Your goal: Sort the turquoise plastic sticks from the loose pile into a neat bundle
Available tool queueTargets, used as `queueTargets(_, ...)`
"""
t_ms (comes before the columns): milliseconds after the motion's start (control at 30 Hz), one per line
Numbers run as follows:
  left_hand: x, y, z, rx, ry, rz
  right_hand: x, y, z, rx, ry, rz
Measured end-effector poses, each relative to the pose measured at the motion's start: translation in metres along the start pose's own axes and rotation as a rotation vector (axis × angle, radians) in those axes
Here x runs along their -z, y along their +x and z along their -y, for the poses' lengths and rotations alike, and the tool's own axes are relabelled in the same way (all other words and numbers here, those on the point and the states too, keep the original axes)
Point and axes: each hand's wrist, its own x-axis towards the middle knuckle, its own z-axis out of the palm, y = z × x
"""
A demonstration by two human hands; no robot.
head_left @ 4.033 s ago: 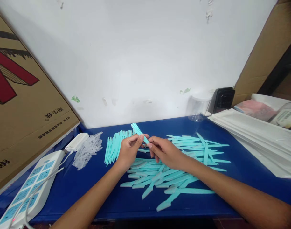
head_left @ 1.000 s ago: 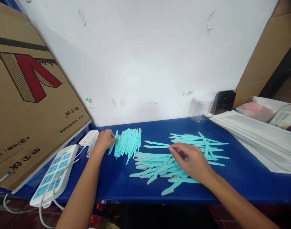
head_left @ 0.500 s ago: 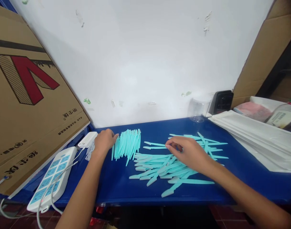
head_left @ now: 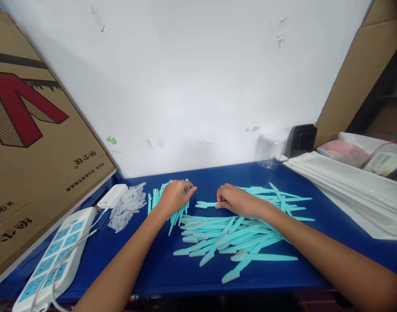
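Observation:
My right hand (head_left: 232, 200) pinches turquoise sticks (head_left: 206, 204), whose pale ends point left, above the middle of the table. My left hand (head_left: 178, 193) is over the right part of an upright-laid bundle of turquoise sticks (head_left: 155, 197); its thumb and forefinger curl toward each other, and whether anything is between them cannot be made out. A loose pile of the same sticks (head_left: 231, 234) lies crosswise in front of my right hand, and more sticks (head_left: 283, 199) lie behind my right wrist.
Small clear plastic pieces (head_left: 128, 206) lie at the left beside a white box (head_left: 113, 196) and a power strip (head_left: 60, 255) with cables. A clear cup (head_left: 272, 151) stands by the wall. White sheets (head_left: 351, 190) lie at the right. A large carton (head_left: 38, 143) leans at the left.
My left hand has moved right, from the bundle's left side to above it, uncovering the clear pieces. My right hand has shifted slightly left and closed on the sticks.

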Motion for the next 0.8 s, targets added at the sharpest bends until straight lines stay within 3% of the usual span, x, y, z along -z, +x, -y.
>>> queueTargets(167, -0.006, -0.009, -0.010, -0.204, -0.056, 0.057, 0.006, -0.004, -0.006, 0.005, -0.020, -0.040)
queueTargets(300, -0.006, -0.009, -0.013, -0.256, -0.102, 0.043, 0.005, -0.001, -0.007, 0.031, -0.023, -0.105)
queueTargets(533, -0.005, -0.004, -0.013, -0.151, -0.324, 0.111, 0.000, 0.002, -0.003, -0.011, -0.053, -0.176)
queueTargets(800, -0.003, -0.003, -0.013, -0.047, -0.440, -0.104, 0.003, 0.002, 0.007, 0.092, 0.036, -0.290)
